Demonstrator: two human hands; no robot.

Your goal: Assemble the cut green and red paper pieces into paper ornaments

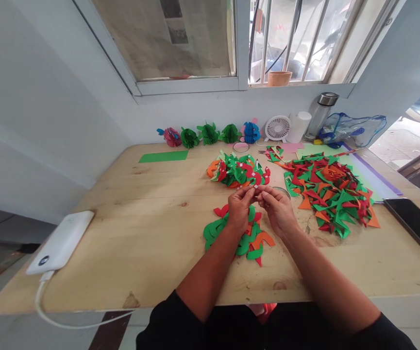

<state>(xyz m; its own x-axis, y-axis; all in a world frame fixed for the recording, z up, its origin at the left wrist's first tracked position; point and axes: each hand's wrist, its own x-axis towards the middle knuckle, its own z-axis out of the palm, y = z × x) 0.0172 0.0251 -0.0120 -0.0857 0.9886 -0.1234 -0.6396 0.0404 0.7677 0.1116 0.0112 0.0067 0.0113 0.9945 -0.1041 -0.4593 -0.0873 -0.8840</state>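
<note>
My left hand and my right hand meet fingertip to fingertip over the table. Both are closed in a pinch around a small piece with a white square on it; the rest of it is mostly hidden by my fingers. Below and partly under my left hand lies a pile of curved green, red and orange cutouts. Just beyond my fingertips sits another heap of curved cutouts, some bearing small white squares. A large pile of angular paper scraps spreads to the right of my right hand.
Folded paper figures line the wall beside a small white fan, a white cylinder and a glass bottle. A phone lies at right, a white power bank with cable at left, a green strip at back left.
</note>
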